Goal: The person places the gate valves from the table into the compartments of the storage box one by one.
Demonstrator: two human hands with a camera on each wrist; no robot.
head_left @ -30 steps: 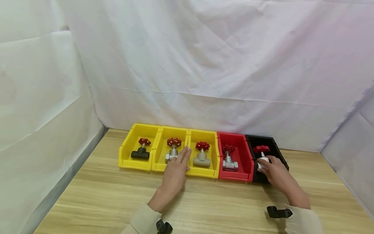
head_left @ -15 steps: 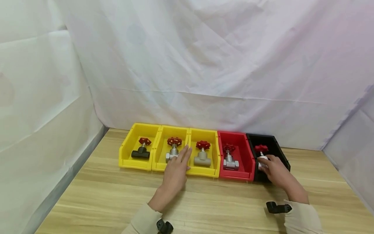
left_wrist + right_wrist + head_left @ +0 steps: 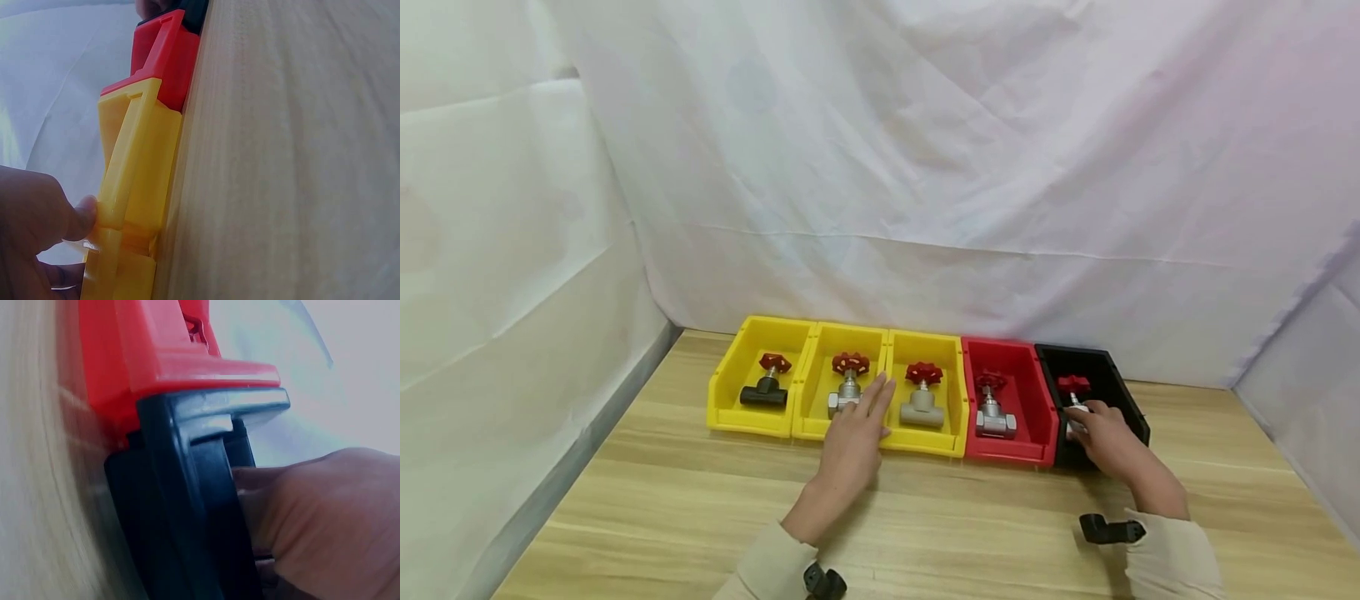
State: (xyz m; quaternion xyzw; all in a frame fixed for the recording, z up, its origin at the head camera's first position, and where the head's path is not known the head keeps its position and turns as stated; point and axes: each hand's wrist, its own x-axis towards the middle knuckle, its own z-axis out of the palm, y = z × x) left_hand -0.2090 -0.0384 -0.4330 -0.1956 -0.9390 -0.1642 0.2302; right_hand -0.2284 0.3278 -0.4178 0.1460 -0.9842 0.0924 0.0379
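Note:
In the head view my right hand (image 3: pixel 1108 437) reaches into the black bin (image 3: pixel 1093 354) at the right end of the row. It grips the white body of a valve with a red handwheel (image 3: pixel 1073 384), partly hidden by the fingers. My left hand (image 3: pixel 853 442) rests with straight fingers over the front where the middle yellow bin (image 3: pixel 850 335) and right yellow bin (image 3: pixel 928 342) meet. Near its fingertips is a silver valve (image 3: pixel 848 392); just right of them lies a beige valve (image 3: pixel 922 407). The left wrist view shows the left thumb (image 3: pixel 82 219) at the yellow rim.
A red bin (image 3: pixel 1007 452) with another silver valve (image 3: pixel 994 417) adjoins the black one. The leftmost yellow bin (image 3: pixel 748 421) holds a black valve (image 3: pixel 765 392). Behind the row hangs a white cloth (image 3: pixel 925 167); the wooden table (image 3: pixel 970 525) extends in front.
My right hand stays on the white valve and shifts slightly, with less of its white body showing now. The left hand keeps its place.

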